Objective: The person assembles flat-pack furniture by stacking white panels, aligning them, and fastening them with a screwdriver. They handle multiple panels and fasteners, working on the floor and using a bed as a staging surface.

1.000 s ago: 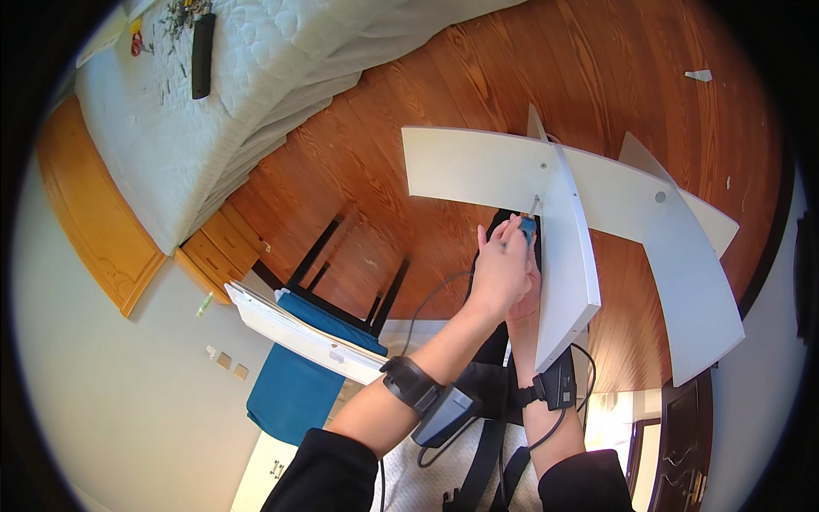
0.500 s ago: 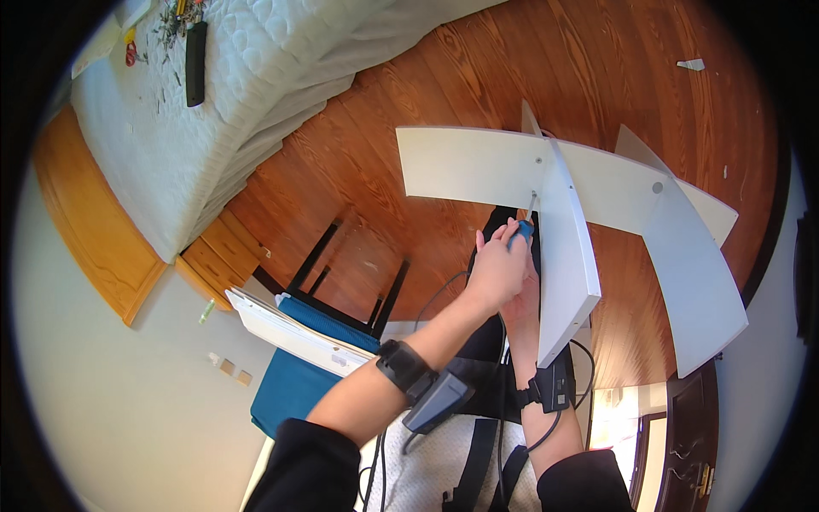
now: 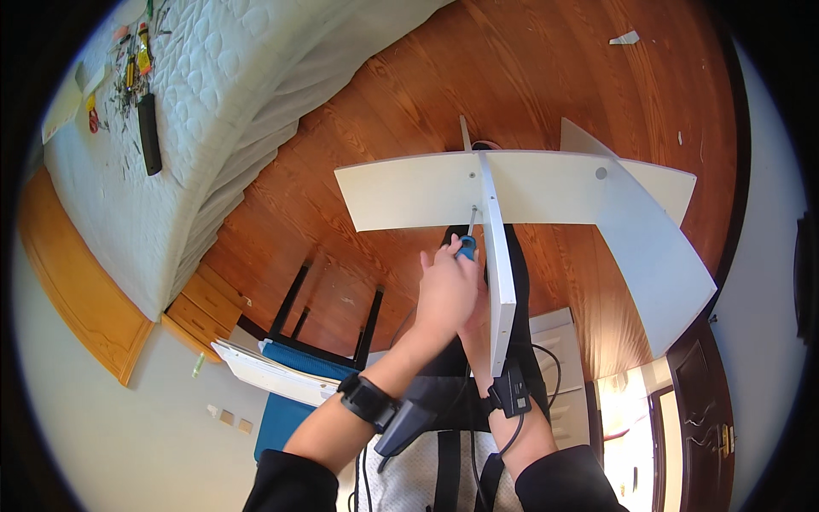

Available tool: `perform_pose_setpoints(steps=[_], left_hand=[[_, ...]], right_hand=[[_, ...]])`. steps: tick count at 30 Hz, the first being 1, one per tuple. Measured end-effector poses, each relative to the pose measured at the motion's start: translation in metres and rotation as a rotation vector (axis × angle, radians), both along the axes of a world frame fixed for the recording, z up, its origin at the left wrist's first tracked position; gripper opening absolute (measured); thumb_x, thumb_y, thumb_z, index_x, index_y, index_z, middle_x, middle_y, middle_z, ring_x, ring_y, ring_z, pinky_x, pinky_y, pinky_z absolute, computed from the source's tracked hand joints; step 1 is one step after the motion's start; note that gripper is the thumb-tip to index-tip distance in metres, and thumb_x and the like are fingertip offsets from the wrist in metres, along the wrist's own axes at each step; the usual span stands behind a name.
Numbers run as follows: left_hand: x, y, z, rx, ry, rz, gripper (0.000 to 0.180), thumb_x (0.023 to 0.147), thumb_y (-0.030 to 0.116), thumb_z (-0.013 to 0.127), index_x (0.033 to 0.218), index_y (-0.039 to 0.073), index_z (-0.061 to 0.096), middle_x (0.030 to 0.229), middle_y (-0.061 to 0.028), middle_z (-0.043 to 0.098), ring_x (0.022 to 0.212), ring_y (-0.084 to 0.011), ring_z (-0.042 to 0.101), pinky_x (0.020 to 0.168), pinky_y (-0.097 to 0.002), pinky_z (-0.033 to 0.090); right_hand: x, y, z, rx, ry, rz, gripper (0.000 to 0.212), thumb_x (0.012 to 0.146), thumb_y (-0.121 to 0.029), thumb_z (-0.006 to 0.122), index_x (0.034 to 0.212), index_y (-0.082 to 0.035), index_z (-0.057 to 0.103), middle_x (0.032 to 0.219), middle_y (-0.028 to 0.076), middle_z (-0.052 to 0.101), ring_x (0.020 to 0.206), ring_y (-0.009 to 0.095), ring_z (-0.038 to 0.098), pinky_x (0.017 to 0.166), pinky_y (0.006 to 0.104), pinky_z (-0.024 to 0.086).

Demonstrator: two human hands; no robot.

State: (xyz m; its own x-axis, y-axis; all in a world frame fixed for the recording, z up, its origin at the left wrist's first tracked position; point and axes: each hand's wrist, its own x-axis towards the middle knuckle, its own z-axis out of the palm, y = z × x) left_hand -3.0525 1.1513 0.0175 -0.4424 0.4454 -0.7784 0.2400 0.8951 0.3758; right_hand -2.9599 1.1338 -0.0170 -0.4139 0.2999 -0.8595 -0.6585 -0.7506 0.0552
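Just ahead of the hands, I have the screwdriver point(image 3: 467, 248) at a slight slant, its blue handle wrapped by the curled fingers of the left hand point(image 3: 445, 292) and its thin metal shaft reaching a small fitting near the closer edge of a long white board point(image 3: 401, 192). A second white panel point(image 3: 498, 264) juts from that board, just right of the hands, smooth, with small dark marks on its edges. I cannot tell whether the right hand point(image 3: 475, 322) grips anything; the left hand covers much of it. Well left of the hands, a wooden drawer unit point(image 3: 205, 303) has its contents hidden. Beyond it, the bed point(image 3: 226, 102), cut off above, carries loose pieces too tiny to identify.
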Motion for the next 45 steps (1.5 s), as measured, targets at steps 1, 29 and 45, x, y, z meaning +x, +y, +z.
perform_pose_setpoints(steps=[1, 29, 45], left_hand=[[0.0, 0.0, -0.005, 0.143, -0.055, 0.42, 0.025, 0.095, 0.019, 0.044, 0.116, 0.007, 0.05, 0.071, -0.0127, 0.056, 0.047, -0.0167, 0.052, 0.039, -0.0265, 0.041], [-0.021, 0.011, 0.013, -0.001, -0.654, 0.603, 0.038, 0.095, 0.029, 0.044, 0.128, 0.012, 0.036, 0.086, -0.02, 0.056, 0.042, -0.0241, 0.047, 0.034, -0.0312, 0.035], [-0.021, 0.005, 0.043, -0.146, 0.142, -0.698, 0.048, 0.091, 0.032, 0.054, 0.113, -0.01, 0.048, 0.098, -0.0202, 0.063, 0.05, -0.0272, 0.061, 0.045, -0.0299, 0.05]], right_hand=[[-0.001, 0.001, 0.0, 0.001, -0.004, -0.005, 0.037, 0.093, -0.022, 0.051, 0.124, -0.003, 0.046, 0.111, 0.004, 0.056, 0.102, 0.013, 0.051, 0.098, 0.0274, 0.038], [-0.01, -0.004, -0.01, 0.032, 0.067, -0.098, 0.037, 0.091, -0.023, 0.053, 0.122, -0.004, 0.046, 0.108, 0.004, 0.055, 0.107, 0.014, 0.048, 0.105, 0.0299, 0.029], [-0.02, -0.003, -0.019, 0.025, 0.189, -0.2, 0.038, 0.09, -0.023, 0.054, 0.121, -0.004, 0.046, 0.106, 0.004, 0.054, 0.11, 0.014, 0.045, 0.109, 0.0314, 0.025]])
